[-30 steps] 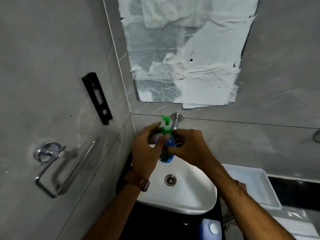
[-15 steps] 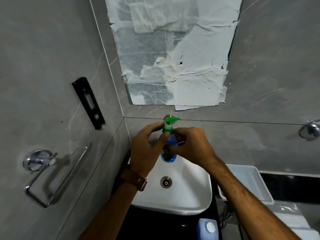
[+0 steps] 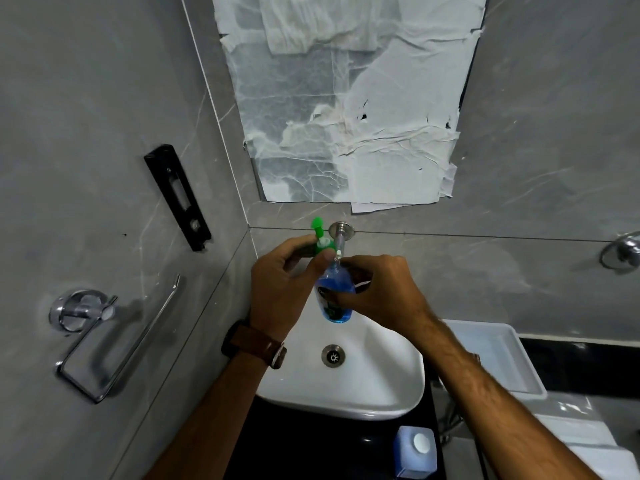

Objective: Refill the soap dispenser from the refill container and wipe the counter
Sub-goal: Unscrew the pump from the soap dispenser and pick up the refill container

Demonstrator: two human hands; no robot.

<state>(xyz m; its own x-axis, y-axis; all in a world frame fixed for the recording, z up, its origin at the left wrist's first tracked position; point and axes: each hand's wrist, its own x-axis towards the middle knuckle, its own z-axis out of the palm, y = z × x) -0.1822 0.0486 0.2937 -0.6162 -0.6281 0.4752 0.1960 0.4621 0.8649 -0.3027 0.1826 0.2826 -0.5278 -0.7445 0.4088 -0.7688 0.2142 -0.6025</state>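
Note:
A clear soap dispenser bottle (image 3: 334,299) with blue liquid is held over the white sink (image 3: 381,382). My right hand (image 3: 379,292) grips the bottle's body. My left hand (image 3: 280,285) holds the green pump top (image 3: 320,239), which is lifted off and tilted left of the bottle's neck, its thin tube still reaching toward the opening. A blue refill container (image 3: 415,452) with a white cap stands on the black counter (image 3: 311,445) at the lower right.
A chrome tap (image 3: 341,233) sticks out of the wall just behind the bottle. A white bin (image 3: 502,358) sits right of the sink. On the left wall hang a chrome towel holder (image 3: 104,341) and a black bracket (image 3: 176,197).
The green pump top has come up off the bottle's neck and moved left in my left hand. The view has shifted slightly; the bottle stays over the sink.

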